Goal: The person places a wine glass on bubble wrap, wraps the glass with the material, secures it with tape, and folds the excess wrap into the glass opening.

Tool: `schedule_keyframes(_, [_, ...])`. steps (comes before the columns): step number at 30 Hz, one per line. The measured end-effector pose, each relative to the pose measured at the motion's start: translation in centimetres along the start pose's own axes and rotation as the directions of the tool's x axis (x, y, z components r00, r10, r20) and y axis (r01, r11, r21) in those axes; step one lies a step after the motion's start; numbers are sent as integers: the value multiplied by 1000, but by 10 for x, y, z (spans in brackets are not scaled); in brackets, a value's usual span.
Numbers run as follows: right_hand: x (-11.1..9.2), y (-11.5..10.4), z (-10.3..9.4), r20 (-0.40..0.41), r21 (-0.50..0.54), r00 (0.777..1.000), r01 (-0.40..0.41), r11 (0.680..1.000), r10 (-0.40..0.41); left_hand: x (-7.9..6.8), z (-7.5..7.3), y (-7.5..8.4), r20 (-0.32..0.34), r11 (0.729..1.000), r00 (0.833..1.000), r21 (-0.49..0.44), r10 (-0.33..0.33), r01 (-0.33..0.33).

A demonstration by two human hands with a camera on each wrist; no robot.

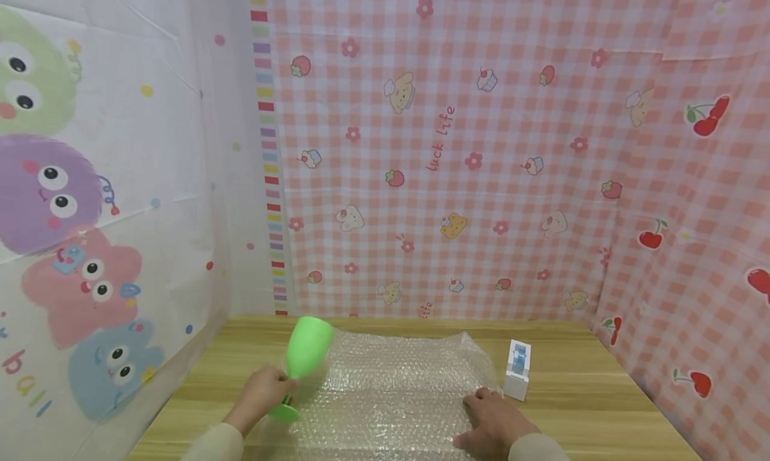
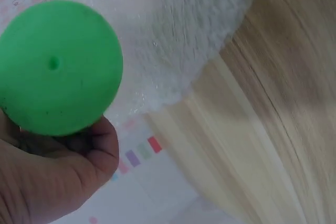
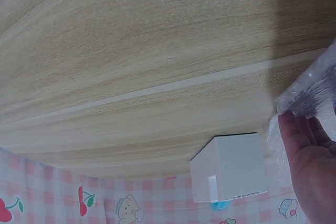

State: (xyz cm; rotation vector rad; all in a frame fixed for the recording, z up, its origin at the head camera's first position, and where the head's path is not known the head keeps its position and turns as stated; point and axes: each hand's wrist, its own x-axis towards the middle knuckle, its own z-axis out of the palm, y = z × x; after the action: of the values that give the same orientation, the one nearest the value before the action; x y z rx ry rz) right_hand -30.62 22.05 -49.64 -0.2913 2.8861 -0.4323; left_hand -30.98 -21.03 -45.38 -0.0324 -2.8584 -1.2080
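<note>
My left hand [image 1: 263, 395] grips a bright green plastic goblet [image 1: 309, 346] by its stem. The cup end leans up and to the right, above the left part of a bubble wrap sheet [image 1: 385, 381]. The left wrist view looks onto the goblet's round base [image 2: 58, 72], which hides most of the cup and some of the fingers. My right hand [image 1: 494, 422] rests at the right edge of the bubble wrap, fingers fairly straight. In the right wrist view, its fingertips [image 3: 287, 121] touch the wrap's edge.
A small white box [image 1: 517, 377] with a light blue part in its top stands right of the bubble wrap, just beyond my right hand. Wood-grain tabletop [image 1: 595, 394] lies under everything. Printed cloths [image 1: 445, 200] hang behind the table and on both sides.
</note>
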Motion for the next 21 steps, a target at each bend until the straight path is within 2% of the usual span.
schedule_keyframes(5, [-1, 0, 0, -6, -10, 1000, 9, 1000, -9, -2, 1, 0, 18, 999, 1000, 31, -22, 21])
schedule_keyframes(10, [0, 0, 0, -4, -6, 1000, -2, 1000, 2, -4, 2, -2, 79, 998, 995, 6, -61, 60])
schedule_keyframes(15, [-1, 0, 1, -18, -3, 1000, 5, 1000, -5, -8, 7, -6, 126, 999, 991, 9, -50, 49])
schedule_keyframes(21, [-2, 0, 2, -35, -9, 999, 23, 1000, -24, -11, 14, -14, 146, 999, 988, 21, -39, 36])
